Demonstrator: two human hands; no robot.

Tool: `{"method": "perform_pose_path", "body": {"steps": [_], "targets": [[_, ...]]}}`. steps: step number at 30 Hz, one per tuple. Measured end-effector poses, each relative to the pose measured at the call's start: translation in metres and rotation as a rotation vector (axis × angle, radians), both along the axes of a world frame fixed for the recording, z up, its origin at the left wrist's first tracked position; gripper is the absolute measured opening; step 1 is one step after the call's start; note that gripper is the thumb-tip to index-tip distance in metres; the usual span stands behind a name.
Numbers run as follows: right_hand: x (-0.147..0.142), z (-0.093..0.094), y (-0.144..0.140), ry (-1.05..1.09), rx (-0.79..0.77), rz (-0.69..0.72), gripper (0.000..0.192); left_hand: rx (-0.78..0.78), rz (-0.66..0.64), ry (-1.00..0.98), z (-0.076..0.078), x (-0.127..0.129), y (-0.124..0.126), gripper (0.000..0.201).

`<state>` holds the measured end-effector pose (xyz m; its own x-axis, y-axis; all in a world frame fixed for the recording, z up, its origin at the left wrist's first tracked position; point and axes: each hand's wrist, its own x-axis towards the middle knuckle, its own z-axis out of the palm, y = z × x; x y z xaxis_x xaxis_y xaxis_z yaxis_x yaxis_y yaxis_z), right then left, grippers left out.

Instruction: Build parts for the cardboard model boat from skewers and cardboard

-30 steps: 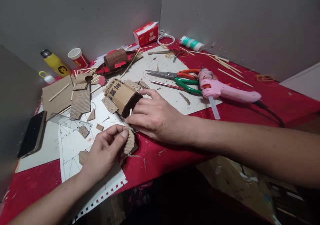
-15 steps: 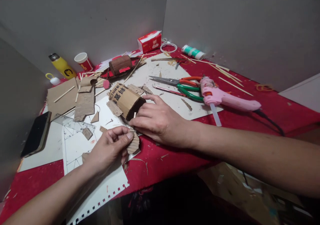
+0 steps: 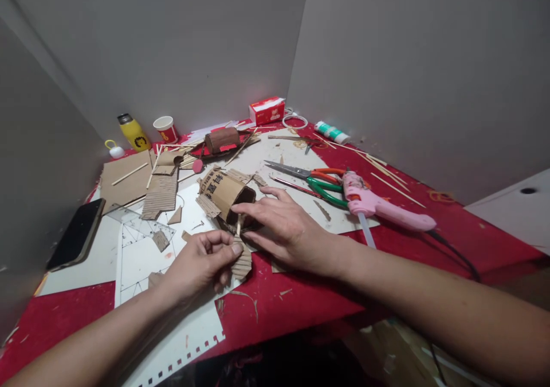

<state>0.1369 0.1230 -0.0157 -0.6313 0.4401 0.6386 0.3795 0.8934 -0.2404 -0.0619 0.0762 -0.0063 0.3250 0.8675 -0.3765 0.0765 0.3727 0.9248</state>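
Left hand [image 3: 201, 264] and right hand [image 3: 286, 229] on corrugated piece [image 3: 241, 264] near table edge [image 3: 275, 341].

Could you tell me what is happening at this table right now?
A person is building something from cardboard. The left hand pinches a small ribbed cardboard piece, while the right hand rests against a cardboard roll lying on its side. Scissors and a pink glue gun lie unused nearby on the red table.

The small ribbed piece of brown corrugated cardboard [image 3: 242, 264] is half covered by the left hand [image 3: 201, 264]. At its twelve o'clock, the brown cardboard tube's [image 3: 223, 191] dark mouth sits partly behind the right hand [image 3: 286, 229]. Both forearms run off the bottom edge.
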Motion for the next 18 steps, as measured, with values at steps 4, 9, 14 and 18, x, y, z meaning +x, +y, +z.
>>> {"method": "perform_pose_path", "body": {"steps": [4, 9, 14, 18], "targets": [[-0.0009, 0.0, -0.0015, 0.023, -0.088, -0.021, 0.04, -0.004, 0.01, -0.014, -0.0033, 0.0016, 0.0014, 0.031], [-0.0019, -0.0017, -0.0013, 0.048, -0.155, -0.032, 0.042, 0.005, 0.009, -0.007, -0.004, 0.0034, 0.003, 0.032], [-0.0024, -0.0035, -0.0005, 0.059, -0.16, -0.047, 0.041, 0.004, 0.001, -0.021, -0.006, 0.0041, 0.0044, 0.034], [-0.0018, -0.003, -0.0007, 0.054, -0.121, -0.066, 0.035, -0.008, 0.001, -0.016, -0.0105, 0.0022, 0.0049, 0.033]]}}
